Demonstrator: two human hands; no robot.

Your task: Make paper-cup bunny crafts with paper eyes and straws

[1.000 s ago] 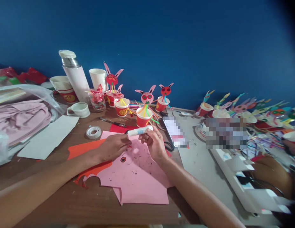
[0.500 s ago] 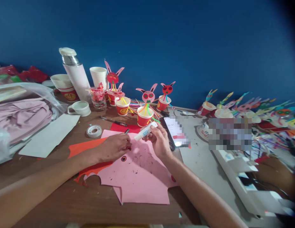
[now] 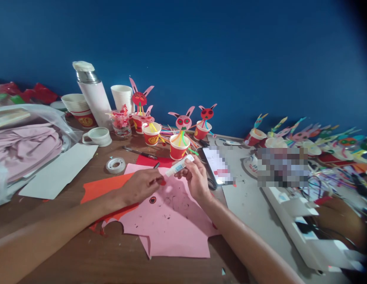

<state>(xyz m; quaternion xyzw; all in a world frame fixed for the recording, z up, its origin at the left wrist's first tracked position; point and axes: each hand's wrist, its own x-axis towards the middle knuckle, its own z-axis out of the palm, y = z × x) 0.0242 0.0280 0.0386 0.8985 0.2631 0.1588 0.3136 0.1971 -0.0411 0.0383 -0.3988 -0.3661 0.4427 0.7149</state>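
My right hand (image 3: 197, 179) is closed round a white glue stick (image 3: 178, 166) with a blue label, tilted with its lower end to the left. My left hand (image 3: 143, 184), fingers pinched, holds a small red paper piece (image 3: 163, 183) just below that end. Whether the two touch I cannot tell. Both hands are over a cut pink sheet (image 3: 179, 240) with dark specks on it. A small red paper eye (image 3: 153, 200) with a black outline lies on the sheet near my left wrist. Orange paper (image 3: 105, 185) sticks out from under the sheet on the left.
Behind stand red paper cups (image 3: 179, 152) with rabbit-faced figures. A tape roll (image 3: 115, 165), a pen (image 3: 139, 152), a mug (image 3: 97, 137) and a flask (image 3: 94, 94) are left. A phone (image 3: 216, 167) lies right, with a white power strip (image 3: 290, 221) beyond.
The red paper piece shows more of a plain red face between my left fingers, where a dark outline showed before. The glue stick stays close above it. The view has shifted slightly.
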